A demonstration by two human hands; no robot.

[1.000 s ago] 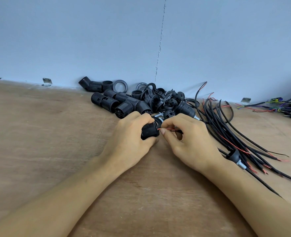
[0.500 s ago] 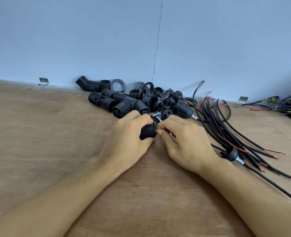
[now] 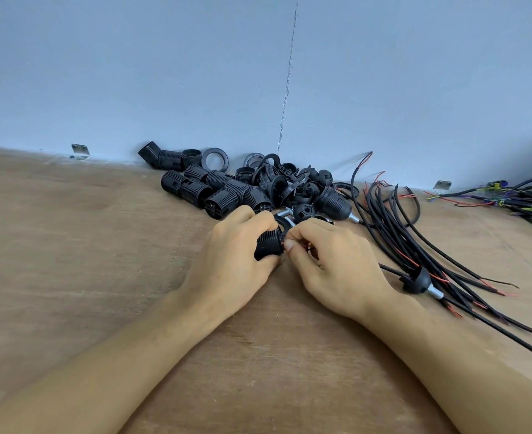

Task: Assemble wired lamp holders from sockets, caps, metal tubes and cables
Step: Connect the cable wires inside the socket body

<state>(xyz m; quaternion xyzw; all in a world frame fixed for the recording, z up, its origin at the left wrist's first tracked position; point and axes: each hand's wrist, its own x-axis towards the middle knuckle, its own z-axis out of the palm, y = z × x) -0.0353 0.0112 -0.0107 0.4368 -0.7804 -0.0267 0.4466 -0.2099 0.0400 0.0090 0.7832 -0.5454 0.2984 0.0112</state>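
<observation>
Wiring is the step in hand: left hand (image 3: 233,264) grips a threaded black socket (image 3: 269,247) just above the counter (image 3: 70,261), right hand (image 3: 330,264) pinches a red wire (image 3: 302,246) at its end; next, likely seating that wire squarely.

Your plywood bench (image 3: 70,277) meets a pale blue wall (image 3: 133,73), a thin crack (image 3: 287,89) running down to the joint. Two metal brackets sit along it, left bracket (image 3: 80,149) and right bracket (image 3: 442,185), the latter near tangled coloured wires (image 3: 496,195).
</observation>
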